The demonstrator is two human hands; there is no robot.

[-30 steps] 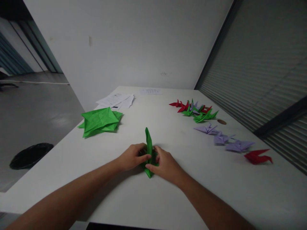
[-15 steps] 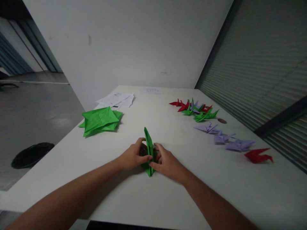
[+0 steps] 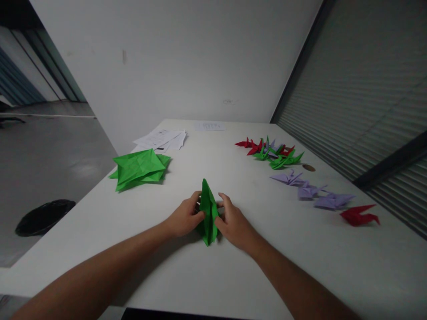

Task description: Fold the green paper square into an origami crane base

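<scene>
A folded green paper (image 3: pixel 209 213) stands on the white table between my hands, its pointed tip up and a crease running down its middle. My left hand (image 3: pixel 186 216) pinches its left side, thumb on the front and fingers partly hidden behind. On the right side, my right hand (image 3: pixel 232 221) grips the paper's edge with the thumb in front, while the index finger is raised off it. The paper's lower point rests near the tabletop.
Green folded sheets (image 3: pixel 138 169) lie at the left, with printed papers (image 3: pixel 162 138) behind. Several red, green and purple paper cranes (image 3: pixel 271 153) are heaped back right; purple cranes (image 3: pixel 308 191) and a red crane (image 3: pixel 359 215) lie nearer. A black bin (image 3: pixel 45 218) stands beyond the left edge.
The green paper has opened wider, its front face now showing as a broad diamond. My thumbs have moved apart, and my right index finger has lifted.
</scene>
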